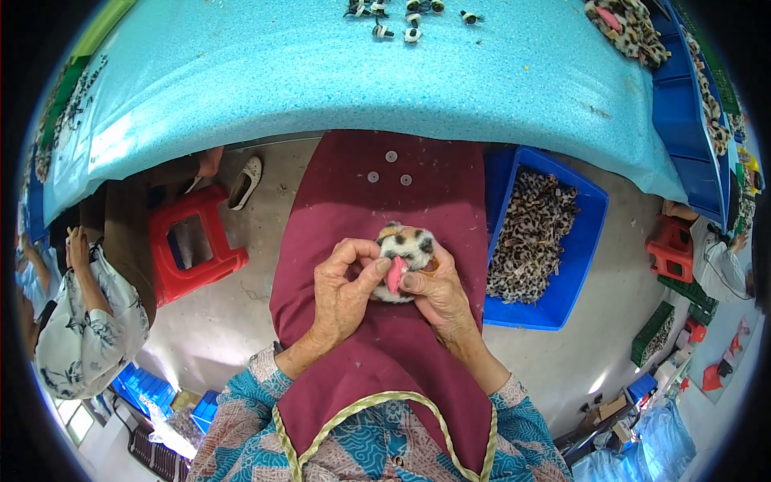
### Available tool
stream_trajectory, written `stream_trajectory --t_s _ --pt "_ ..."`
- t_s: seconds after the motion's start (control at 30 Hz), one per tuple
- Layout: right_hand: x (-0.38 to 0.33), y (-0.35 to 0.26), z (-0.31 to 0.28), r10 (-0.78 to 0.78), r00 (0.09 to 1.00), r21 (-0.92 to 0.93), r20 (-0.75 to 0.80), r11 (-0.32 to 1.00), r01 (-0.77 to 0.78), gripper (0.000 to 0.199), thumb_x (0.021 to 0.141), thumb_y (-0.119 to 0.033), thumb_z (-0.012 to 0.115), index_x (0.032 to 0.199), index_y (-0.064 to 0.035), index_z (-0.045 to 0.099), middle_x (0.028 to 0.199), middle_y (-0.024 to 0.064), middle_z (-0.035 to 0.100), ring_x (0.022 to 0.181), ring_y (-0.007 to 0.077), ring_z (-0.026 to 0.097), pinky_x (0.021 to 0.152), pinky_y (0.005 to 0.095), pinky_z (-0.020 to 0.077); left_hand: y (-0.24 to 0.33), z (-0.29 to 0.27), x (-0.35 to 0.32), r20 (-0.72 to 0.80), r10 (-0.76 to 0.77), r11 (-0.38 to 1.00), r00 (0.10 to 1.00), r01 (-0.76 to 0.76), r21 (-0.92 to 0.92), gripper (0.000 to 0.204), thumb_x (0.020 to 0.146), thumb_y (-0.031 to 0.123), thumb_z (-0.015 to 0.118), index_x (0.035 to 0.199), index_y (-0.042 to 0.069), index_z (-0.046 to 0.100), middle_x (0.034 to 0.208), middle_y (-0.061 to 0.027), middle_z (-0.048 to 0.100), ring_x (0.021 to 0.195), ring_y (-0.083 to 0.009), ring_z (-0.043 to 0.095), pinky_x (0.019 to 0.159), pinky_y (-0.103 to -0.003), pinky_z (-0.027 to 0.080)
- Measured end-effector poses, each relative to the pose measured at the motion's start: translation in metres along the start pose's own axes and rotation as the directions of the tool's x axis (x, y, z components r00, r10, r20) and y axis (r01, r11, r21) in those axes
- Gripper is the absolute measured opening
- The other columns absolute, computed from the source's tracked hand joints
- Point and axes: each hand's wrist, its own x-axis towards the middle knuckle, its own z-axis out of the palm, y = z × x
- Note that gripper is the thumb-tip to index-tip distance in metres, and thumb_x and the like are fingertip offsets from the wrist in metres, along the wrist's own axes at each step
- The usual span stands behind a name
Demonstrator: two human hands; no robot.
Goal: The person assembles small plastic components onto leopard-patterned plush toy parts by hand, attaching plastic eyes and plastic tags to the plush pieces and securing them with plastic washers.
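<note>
Over my lap I hold a small spotted plush piece (414, 246), white and tan with black patches. A pink fabric part (394, 277) sticks out of its middle. My left hand (339, 289) is closed at the plush's left side, thumb and forefinger pinching beside the pink part. My right hand (443, 304) grips the right side, its thumb next to the pink fabric and its fingers behind the plush, mostly hidden. Three pale round discs, one of them a disc (391, 156) at the top, lie on my maroon apron (345, 189) beyond the plush.
A blue bin (590, 241) full of spotted plush pieces (530, 233) stands at my right. Ahead, a turquoise-covered table (361, 88) bears small black-and-white parts (413, 34) and a spotted plush pile (630, 32). A red stool (165, 265) and a seated person (92, 321) are at left.
</note>
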Motion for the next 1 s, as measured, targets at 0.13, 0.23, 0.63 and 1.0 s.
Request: stream_trajectory --t_s 0.13,0.23,0.63,1.0 --pt "-0.003 0.0 0.001 0.04 0.999 0.001 -0.004 0.999 -0.04 0.053 0.07 -0.011 0.075 0.116 -0.0003 0.05 0.105 0.0051 0.059 0.096 0.0134 0.056 0.087 0.0276 0.0443 -0.005 -0.001 -0.004 0.053 -0.1 0.984 0.994 0.106 -0.141 0.015 0.084 0.015 0.063 0.077 0.003 0.056 0.072 0.003 0.05 0.061 -0.0034 0.044 0.058 -0.02 0.041" --pt "-0.004 -0.004 0.006 0.018 1.0 -0.091 0.009 0.996 -0.017 0.046 0.073 -0.009 0.072 0.112 -0.0006 0.051 0.099 0.0045 0.059 0.092 0.0122 0.057 0.083 0.0265 0.0458 -0.011 -0.006 -0.004 0.108 -0.073 0.976 0.992 0.093 -0.197 0.018 0.085 0.018 0.062 0.077 0.004 0.055 0.072 0.0032 0.052 0.063 -0.0033 0.045 0.059 -0.019 0.04" --pt "-0.011 0.002 0.024 -0.433 0.901 -0.846 0.001 0.48 0.231 0.03 0.07 0.007 0.056 0.098 -0.0022 0.049 0.084 0.0069 0.057 0.073 0.0122 0.057 0.066 0.025 0.0475 -0.003 0.002 -0.018 0.09 0.023 0.98 0.996 -0.004 -0.198 0.017 0.084 0.016 0.062 0.076 0.004 0.053 0.072 0.0031 0.051 0.065 -0.0036 0.04 0.059 -0.019 0.035" --pt "-0.008 -0.011 0.007 -0.17 0.984 -0.69 -0.047 0.718 0.091 0.032 0.071 -0.002 0.067 0.099 -0.0015 0.052 0.084 0.0048 0.059 0.078 0.0114 0.056 0.07 0.0265 0.0473 -0.006 0.002 -0.011 0.042 -0.076 0.978 0.996 0.083 -0.194 0.017 0.085 0.015 0.061 0.075 0.004 0.052 0.069 0.0042 0.049 0.063 -0.004 0.039 0.058 -0.02 0.035"
